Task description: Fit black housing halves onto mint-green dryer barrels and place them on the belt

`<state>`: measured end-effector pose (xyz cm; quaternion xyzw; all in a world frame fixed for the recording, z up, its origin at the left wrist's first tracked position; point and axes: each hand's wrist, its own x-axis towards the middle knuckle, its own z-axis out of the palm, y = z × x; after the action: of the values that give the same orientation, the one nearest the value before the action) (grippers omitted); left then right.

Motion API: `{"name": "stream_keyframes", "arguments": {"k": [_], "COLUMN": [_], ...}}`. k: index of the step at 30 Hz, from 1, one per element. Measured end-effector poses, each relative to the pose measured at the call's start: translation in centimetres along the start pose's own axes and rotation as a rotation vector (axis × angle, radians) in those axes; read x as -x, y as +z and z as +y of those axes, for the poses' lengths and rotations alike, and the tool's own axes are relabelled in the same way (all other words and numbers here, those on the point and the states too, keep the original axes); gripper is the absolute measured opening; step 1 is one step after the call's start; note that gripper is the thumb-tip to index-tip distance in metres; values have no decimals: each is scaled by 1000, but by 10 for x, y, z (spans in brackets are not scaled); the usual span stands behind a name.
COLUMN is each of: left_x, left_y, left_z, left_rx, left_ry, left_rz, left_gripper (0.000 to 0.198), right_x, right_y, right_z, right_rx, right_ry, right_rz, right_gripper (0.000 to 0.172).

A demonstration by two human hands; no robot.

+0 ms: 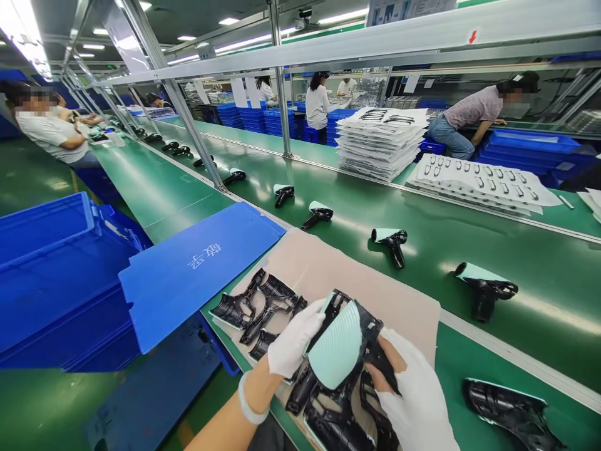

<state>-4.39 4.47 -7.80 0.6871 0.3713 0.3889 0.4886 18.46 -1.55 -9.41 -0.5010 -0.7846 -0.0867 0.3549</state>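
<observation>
My left hand (295, 338), in a white glove, grips the left edge of a hair dryer housing (335, 351), a black shell with a ribbed mint-green panel. At its right side my right hand (413, 382) is closed on the black part; two of its fingertips are bare of the glove. The housing is tilted, with its mint panel towards me. Below and beside it, several black hair dryer shell halves (277, 294) lie on a sheet of brown cardboard (366, 269). Some are partly hidden by my hands.
Hair dryer bodies (392, 241) stand in a row along the green conveyor belt (441, 213). Another shell half (511, 407) lies at right. A blue plastic sheet (201, 263) and blue crates (61, 282) are at left. Paper stacks (380, 144) and several people are beyond the belt.
</observation>
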Motion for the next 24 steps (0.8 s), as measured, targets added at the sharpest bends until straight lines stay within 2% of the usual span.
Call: {"name": "stream_keyframes", "arguments": {"k": [4, 9, 12, 15, 17, 19, 21, 24], "left_x": [-1, 2, 5, 10, 11, 12, 10, 6], "left_y": [19, 26, 23, 19, 18, 20, 23, 28], "left_z": [13, 20, 24, 23, 23, 26, 32, 46], "left_rx": [413, 530, 441, 244, 97, -27, -117, -175], "left_ry": [-195, -271, -250, -109, 10, 91, 122, 163], "left_rz": [-104, -137, -176, -232, -255, -252, -211, -135], "left_gripper": [62, 65, 68, 82, 110, 135, 134, 108], "right_x": [12, 25, 27, 18, 7, -5, -13, -12], "right_y": [2, 6, 8, 1, -10, -20, -27, -29], "right_z": [5, 9, 9, 0, -10, -20, -26, -30], "right_rx": [19, -78, -276, -620, -848, -1017, -1120, -1258], "right_ry": [11, 137, 292, 563, 734, 817, 850, 948], "right_rz": [-38, -153, -245, -437, -559, -627, -675, -705], "right_gripper": [41, 41, 37, 45, 58, 70, 78, 75]}}
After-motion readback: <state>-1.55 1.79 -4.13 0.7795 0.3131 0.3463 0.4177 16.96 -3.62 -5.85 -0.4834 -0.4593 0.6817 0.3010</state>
